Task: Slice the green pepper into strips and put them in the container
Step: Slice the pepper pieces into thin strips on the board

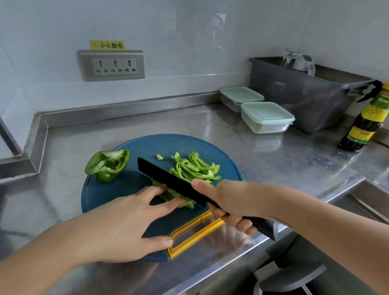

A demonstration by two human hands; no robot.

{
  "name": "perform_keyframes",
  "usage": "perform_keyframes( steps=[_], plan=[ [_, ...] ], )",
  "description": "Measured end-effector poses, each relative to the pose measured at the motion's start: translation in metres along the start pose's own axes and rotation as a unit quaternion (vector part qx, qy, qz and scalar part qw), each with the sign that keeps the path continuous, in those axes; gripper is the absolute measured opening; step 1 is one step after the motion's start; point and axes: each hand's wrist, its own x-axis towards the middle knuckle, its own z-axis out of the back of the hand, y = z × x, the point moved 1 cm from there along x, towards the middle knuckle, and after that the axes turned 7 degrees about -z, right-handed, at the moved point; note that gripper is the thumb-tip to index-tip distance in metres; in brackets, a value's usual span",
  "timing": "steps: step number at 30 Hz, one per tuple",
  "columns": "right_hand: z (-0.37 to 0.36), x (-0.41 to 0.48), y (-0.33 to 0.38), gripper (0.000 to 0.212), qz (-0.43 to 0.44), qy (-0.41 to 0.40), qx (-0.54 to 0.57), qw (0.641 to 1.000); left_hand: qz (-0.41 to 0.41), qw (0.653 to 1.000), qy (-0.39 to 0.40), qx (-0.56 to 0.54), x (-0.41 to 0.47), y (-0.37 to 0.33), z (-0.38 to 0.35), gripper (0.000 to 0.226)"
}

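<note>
Pepper piece (172, 196) lies on the blue cutting board (116, 187), pressed flat under the straight fingers of the left hand (129, 222). The right hand (226, 202) grips the knife (169, 180) just beside them. Fingertips are not curled back, so the blade may nick them. Cut strips (195, 168) pile behind (1 uncut half (107, 164) stands left). The 2 containers (266, 114) are lidded and well apart, with bare counter (282, 160) between.

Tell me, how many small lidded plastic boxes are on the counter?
2. One clear plastic box with a pale green lid sits near the back wall; the other just in front, beside the large grey tub, which may hide more.
</note>
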Motion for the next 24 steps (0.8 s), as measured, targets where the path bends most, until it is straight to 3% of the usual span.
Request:
perform_keyframes(
  steps=[4,9,13,21,24],
  plan=[
    [-0.013,-0.010,0.008,0.053,0.062,-0.098,-0.097,0.989,0.008,1.000,-0.008,0.005,0.001,0.000,0.000,0.069],
    [-0.027,-0.011,0.007,0.034,0.108,-0.201,-0.109,0.968,0.006,1.000,-0.004,-0.003,-0.001,-0.005,0.004,0.066],
    [-0.022,-0.004,0.009,0.065,0.121,-0.189,-0.128,0.966,0.019,1.000,-0.008,-0.001,-0.002,-0.004,0.004,0.067],
    [-0.024,0.006,0.034,0.065,0.109,-0.194,-0.145,0.964,0.026,1.000,0.000,0.004,-0.002,-0.004,0.004,0.068],
    [-0.015,0.003,0.037,0.063,0.043,-0.122,-0.032,0.991,0.032,0.999,-0.002,-0.003,-0.004,-0.003,0.004,0.068]
  ],
)
